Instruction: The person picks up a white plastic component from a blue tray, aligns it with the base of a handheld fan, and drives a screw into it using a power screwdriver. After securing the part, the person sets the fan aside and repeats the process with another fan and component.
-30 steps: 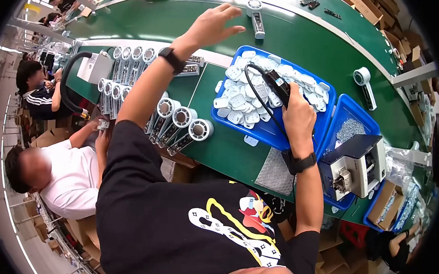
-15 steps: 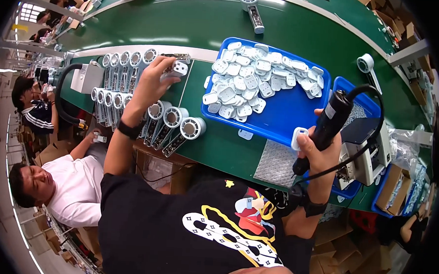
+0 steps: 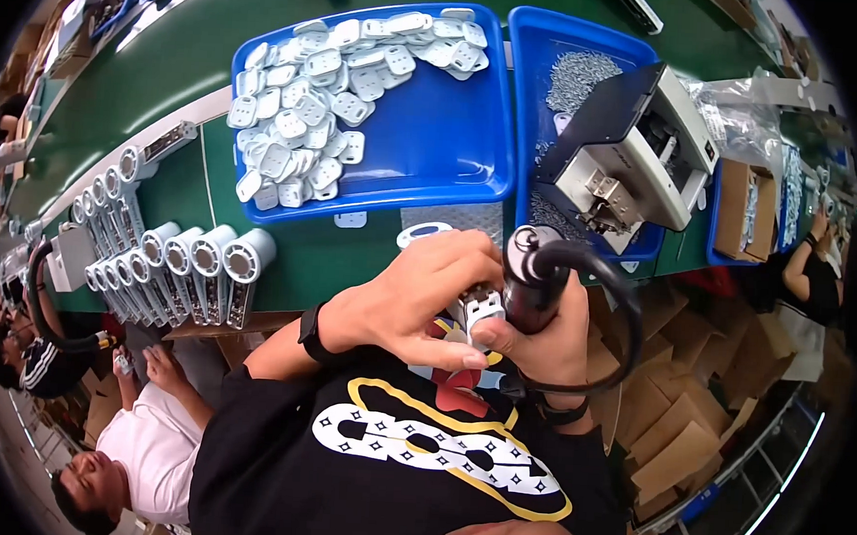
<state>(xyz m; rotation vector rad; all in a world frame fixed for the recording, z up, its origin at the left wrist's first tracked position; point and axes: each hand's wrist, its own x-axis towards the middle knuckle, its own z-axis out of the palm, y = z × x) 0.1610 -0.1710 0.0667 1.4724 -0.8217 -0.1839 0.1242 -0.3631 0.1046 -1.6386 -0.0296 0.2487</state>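
In front of my chest, my left hand is closed around a small handheld fan. Its round pale head shows beyond my knuckles, and its handle end lies between my hands. My right hand grips a black corded electric screwdriver. The right thumb presses on a small white piece at the fan's handle end. My fingers hide most of the handle, and the screwdriver's tip is out of sight. Beyond my hands, a blue tray holds a heap of pale plates with holes.
Rows of fans with open handles stand at the left. At the right, a screw feeder machine sits over a blue tray of screws. Cardboard boxes lie below the table edge. A co-worker in white sits at the left.
My left hand has come from the fan rows to my chest with a fan. My right hand, with the screwdriver and white plate, has met it. The view has swung right.
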